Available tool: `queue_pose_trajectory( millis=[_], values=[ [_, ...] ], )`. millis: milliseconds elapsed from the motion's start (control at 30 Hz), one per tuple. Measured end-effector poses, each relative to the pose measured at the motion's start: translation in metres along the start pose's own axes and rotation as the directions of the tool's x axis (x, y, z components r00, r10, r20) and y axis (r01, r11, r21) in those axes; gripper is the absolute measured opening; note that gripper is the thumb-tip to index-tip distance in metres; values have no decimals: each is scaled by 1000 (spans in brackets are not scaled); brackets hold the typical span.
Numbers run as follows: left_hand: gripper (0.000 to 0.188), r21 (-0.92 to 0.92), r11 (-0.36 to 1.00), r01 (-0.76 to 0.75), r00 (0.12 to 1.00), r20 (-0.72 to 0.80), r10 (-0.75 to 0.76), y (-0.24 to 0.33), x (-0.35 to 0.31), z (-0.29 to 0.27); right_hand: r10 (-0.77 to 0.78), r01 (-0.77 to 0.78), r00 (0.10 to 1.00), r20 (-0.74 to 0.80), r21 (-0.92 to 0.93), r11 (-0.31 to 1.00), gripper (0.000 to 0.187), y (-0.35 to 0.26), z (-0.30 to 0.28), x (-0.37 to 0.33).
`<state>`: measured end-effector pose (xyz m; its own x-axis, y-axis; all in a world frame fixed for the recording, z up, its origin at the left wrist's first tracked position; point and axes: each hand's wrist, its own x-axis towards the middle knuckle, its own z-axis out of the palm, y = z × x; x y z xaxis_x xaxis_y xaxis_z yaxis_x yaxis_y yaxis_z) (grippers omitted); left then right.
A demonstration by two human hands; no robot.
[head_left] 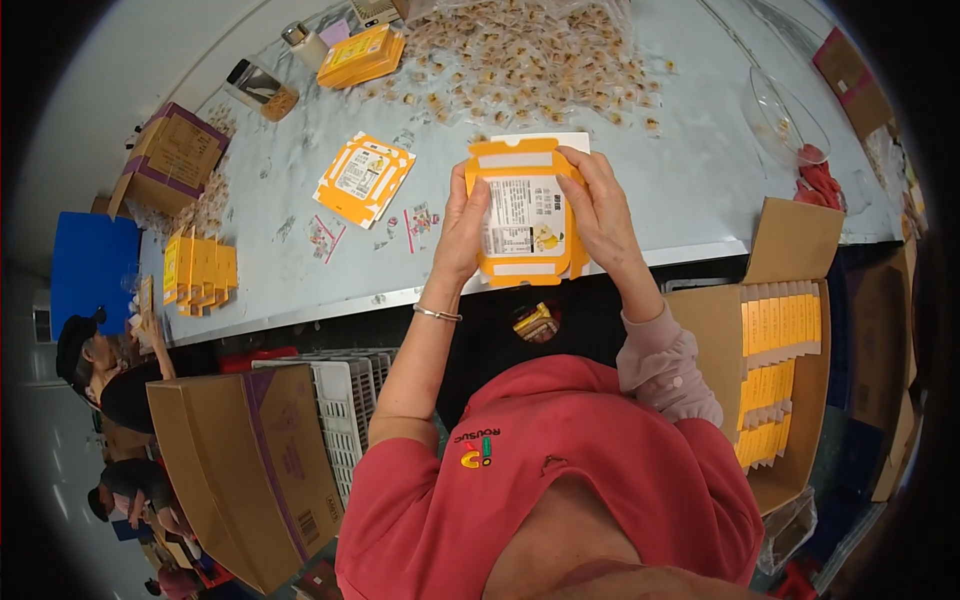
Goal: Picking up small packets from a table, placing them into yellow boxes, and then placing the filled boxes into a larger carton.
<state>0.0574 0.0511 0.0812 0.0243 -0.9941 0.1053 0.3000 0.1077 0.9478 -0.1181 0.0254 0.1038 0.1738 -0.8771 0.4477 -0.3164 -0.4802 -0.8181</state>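
— What do the hands have?
— I see my left hand (462,225) and right hand (600,205) both gripping a flat orange carton blank (525,215), raised above the table's (690,190) near edge.

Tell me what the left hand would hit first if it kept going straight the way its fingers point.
The left hand points up the picture, away from the body, gripping the orange carton. Past it, probably the heap of small wrapped sweets on the table; depth is unclear.
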Motion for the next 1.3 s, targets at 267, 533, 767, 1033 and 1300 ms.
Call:
queue_pose_trajectory(
  millis=[267, 533, 767, 1033, 1300],
  values=[
    [36, 48, 998, 49, 977, -210, -38, -10, 1, 11, -131, 138, 966, -224, 17, 990, 24, 10, 39, -12],
    [31, 393, 852, -345, 877, -189, 442, -1, -4, 36, 132, -17, 977, -168, 555, 832, 34, 22, 33, -8],
    [45, 168, 965, -201, 924, -296, 243, 20, -5, 44, 67, 147, 938, -340, 566, 811, 18, -2, 34, -6],
    [58, 185, 970, -157, 987, -17, 163, -9, -12, 24, 272, -147, 962, -33, 774, 615, 24, 27, 8, 4],
    [60, 272, 940, -208, 958, -139, 252, -17, -14, 19, 385, -305, 917, 104, 806, 508, 23, 47, 35, -8]
  ],
)
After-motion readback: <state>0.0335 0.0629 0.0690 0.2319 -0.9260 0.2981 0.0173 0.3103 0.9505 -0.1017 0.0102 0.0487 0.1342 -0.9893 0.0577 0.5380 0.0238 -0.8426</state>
